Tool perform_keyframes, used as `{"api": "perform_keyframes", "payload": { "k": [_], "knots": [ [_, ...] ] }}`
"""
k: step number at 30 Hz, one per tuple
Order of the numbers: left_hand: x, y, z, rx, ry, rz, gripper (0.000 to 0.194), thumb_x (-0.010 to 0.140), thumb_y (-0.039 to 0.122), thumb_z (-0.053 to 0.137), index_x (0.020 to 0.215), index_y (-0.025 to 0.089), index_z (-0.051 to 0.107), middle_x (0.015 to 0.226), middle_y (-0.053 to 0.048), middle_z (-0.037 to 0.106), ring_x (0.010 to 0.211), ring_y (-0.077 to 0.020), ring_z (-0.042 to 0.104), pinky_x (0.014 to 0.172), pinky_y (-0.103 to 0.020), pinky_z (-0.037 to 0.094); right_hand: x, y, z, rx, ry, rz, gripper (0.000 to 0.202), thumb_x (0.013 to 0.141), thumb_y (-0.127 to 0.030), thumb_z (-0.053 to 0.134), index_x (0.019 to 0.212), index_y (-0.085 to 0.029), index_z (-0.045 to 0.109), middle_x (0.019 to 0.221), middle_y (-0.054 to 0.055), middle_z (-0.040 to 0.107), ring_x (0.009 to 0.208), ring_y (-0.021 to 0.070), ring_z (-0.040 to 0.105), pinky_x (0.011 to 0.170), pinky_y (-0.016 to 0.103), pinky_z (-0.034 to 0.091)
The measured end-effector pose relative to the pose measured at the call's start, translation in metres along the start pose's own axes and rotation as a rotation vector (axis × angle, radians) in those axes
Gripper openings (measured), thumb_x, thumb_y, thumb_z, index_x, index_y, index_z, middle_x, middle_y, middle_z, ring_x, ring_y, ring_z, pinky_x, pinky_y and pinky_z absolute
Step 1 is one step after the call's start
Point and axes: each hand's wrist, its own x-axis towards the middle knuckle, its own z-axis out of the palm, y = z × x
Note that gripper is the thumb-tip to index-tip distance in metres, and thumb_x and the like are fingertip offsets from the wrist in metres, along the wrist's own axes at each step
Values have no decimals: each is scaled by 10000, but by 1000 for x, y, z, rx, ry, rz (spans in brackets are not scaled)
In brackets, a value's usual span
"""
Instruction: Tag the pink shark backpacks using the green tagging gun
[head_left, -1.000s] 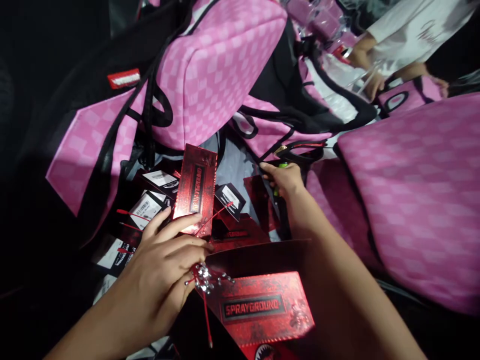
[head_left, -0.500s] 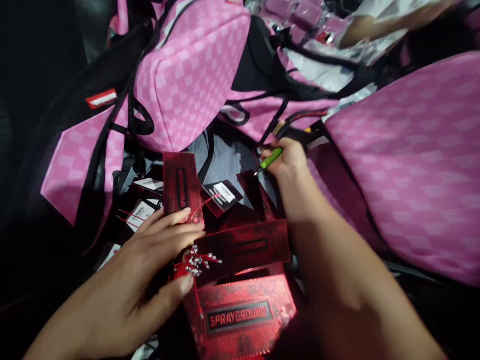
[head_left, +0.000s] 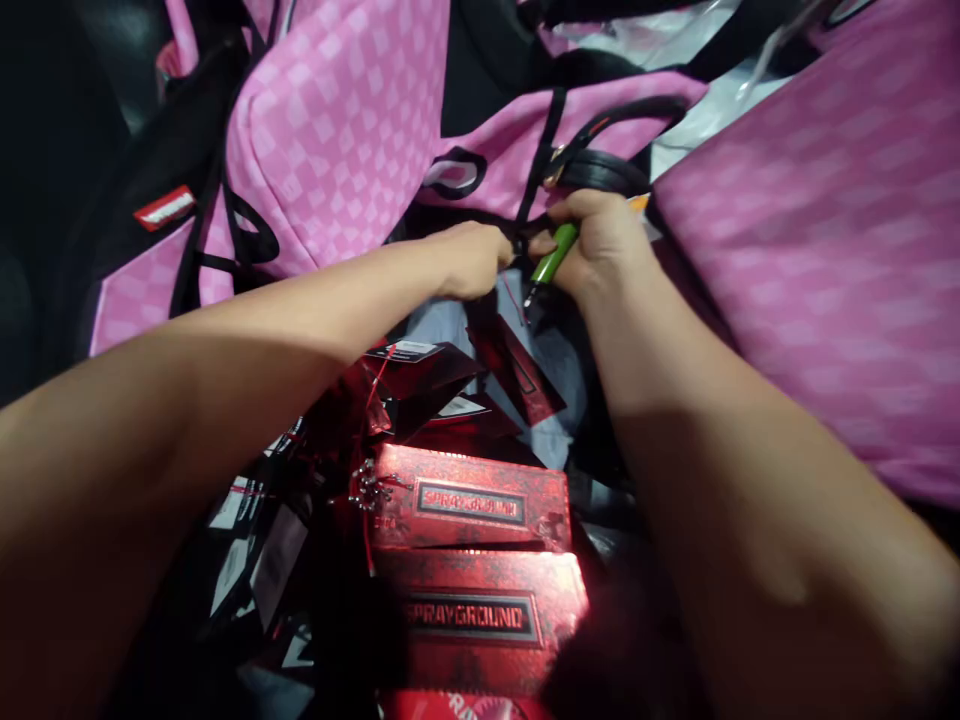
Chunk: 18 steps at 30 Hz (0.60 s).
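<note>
My right hand is closed round a green-handled tool, its thin dark tip pointing down and left. Close beside it, my left hand has its fingers pressed together at a dark strap of the pink bag; what they pinch is too small to name. Below the hands hangs a dark red tag on a thin red string. Shiny red tags marked SPRAYGROUND lie in a stack lower down, with a bunch of silver-tipped strings at their left end.
A pink checkered bag stands at the upper left, and another large pink checkered bag fills the right side. Black tags with white labels lie at the lower left. Clear plastic shows behind the bags.
My left hand has left the red tags and reached up and right, next to my right hand. The tags near the stack have shifted, and the view has moved closer to the bags.
</note>
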Motion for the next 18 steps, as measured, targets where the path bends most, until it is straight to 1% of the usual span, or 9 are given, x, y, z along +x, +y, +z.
{"api": "perform_keyframes", "payload": {
  "k": [2, 4, 6, 7, 9, 11, 13, 15, 18],
  "knots": [
    [22, -22, 17, 59, -86, 52, 766, 654, -119, 487, 1350, 178, 604, 1352, -43, 603, 1411, -386, 407, 1193, -559, 297, -3, -2, 0, -43, 3, 7, 344, 819, 97, 317, 685, -185, 461, 504, -85, 326, 438, 54, 233, 409, 162, 198],
    [30, -40, 27, 54, -68, 90, 894, 635, -117, 514, 1454, 242, 493, 1501, -30, 469, 1510, -420, 165, 1216, -628, 172, -5, -2, -4, -110, 3, 11, 354, 826, 87, 312, 625, -197, 379, 516, -77, 307, 445, 51, 257, 427, 168, 212],
    [30, -51, 31, 80, -46, 107, 972, 628, -122, 535, 1505, 279, 413, 1590, -21, 342, 1527, -423, 14, 1214, -662, 83, -5, 2, -13, -216, 9, 6, 351, 824, 73, 350, 609, -205, 350, 527, -70, 308, 462, 53, 304, 451, 186, 237],
    [28, -54, 32, 115, -38, 111, 996, 634, -126, 536, 1527, 287, 373, 1618, -24, 288, 1530, -413, -14, 1218, -656, 63, -4, 6, -20, -329, 28, -25, 332, 820, 63, 392, 624, -204, 369, 543, -66, 339, 487, 57, 353, 475, 195, 268],
    [23, -55, 31, 196, -13, 105, 1009, 655, -132, 524, 1554, 274, 315, 1649, -38, 214, 1534, -389, -34, 1233, -619, 42, -2, 17, -34, -708, 105, -115, 274, 802, 14, 532, 678, -202, 418, 621, -42, 444, 616, 88, 498, 590, 230, 381],
    [16, -52, 29, 223, 12, 121, 951, 701, -119, 489, 1562, 237, 296, 1652, -44, 207, 1533, -379, -20, 1236, -595, 51, -3, 30, -44, -1141, 148, -148, 299, 745, -77, 690, 705, -203, 422, 755, 16, 543, 846, 178, 605, 791, 328, 465],
    [9, -47, 28, 203, 22, 115, 904, 730, -118, 456, 1556, 214, 300, 1649, -42, 220, 1534, -369, -1, 1231, -594, 73, -5, 43, -47, -1404, 124, -86, 380, 683, -123, 768, 689, -205, 397, 866, 85, 597, 1034, 288, 612, 932, 430, 464],
    [3, -44, 28, 141, 26, 84, 847, 742, -101, 496, 1523, 205, 371, 1645, -41, 242, 1538, -358, 12, 1232, -584, 93, -8, 53, -44, -1516, 87, -32, 382, 674, -65, 736, 661, -203, 380, 915, 124, 625, 1091, 343, 613, 954, 490, 475],
    [-2, -48, 30, 52, 27, 79, 740, 777, -22, 561, 1477, 181, 431, 1647, -35, 241, 1540, -339, 17, 1232, -554, 95, -7, 59, -43, -1502, 101, -9, 380, 623, 96, 633, 573, -188, 385, 817, 97, 616, 1077, 333, 630, 950, 503, 483]
  ]
}}
